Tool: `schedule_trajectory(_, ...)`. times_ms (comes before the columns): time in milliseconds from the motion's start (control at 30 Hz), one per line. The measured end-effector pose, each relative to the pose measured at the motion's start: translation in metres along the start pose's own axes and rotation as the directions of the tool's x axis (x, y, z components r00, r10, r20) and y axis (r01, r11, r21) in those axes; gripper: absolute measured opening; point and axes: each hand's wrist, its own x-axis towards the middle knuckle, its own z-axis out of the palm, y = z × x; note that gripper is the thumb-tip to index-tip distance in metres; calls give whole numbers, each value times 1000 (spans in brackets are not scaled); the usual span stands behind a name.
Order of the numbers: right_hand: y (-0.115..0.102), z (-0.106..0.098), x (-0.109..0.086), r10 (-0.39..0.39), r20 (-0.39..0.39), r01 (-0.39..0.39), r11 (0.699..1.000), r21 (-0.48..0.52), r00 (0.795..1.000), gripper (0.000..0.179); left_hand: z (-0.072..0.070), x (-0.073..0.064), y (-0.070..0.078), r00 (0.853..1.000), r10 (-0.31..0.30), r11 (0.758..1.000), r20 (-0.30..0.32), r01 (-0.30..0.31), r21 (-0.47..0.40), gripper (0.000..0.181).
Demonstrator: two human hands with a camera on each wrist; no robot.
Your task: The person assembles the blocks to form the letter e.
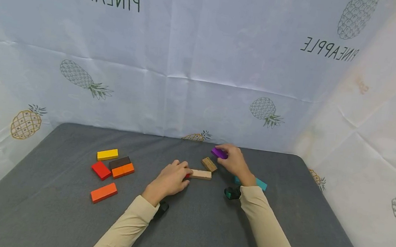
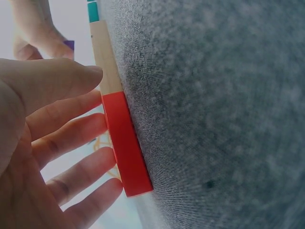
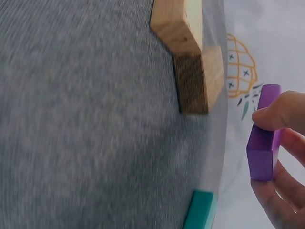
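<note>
My right hand (image 1: 234,160) pinches a purple block (image 3: 264,143) between thumb and fingers, above the table near its far edge. My left hand (image 1: 170,177) is low over a red block (image 2: 127,145), its fingertips touching the block's side and its thumb beside the end. In the head view that hand hides most of this red block. End to end with it lies a pale wooden block (image 1: 201,174). A brown wooden block (image 1: 209,164) sits at an angle just beyond the pale one, nearest to the purple block.
Left on the grey table (image 1: 201,228) lie a yellow block (image 1: 107,154), a dark brown block (image 1: 120,162), another red block (image 1: 101,170) and orange blocks (image 1: 103,193). Under the right wrist is a teal block (image 1: 261,184), partly hidden. A pineapple-print cloth (image 1: 176,57) hangs behind.
</note>
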Motion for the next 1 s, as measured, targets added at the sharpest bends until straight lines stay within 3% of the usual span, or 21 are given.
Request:
schedule_trajectory(267, -10, 9, 7, -64, 18, 63, 998, 15, 998, 39, -1, 0, 0, 1000, 0, 1000, 3, 0, 22, 24)
schedule_trajectory(633, -22, 23, 20, -90, 57, 89, 996, 14, 994, 39, -1, 0, -1, 1000, -2, 1000, 0, 2, 21, 22)
schedule_trajectory(1000, -34, 35, 30, -65, 87, 64, 998, 15, 994, 38, -1, 0, 1, 1000, 0, 1000, 3, 0, 28, 22)
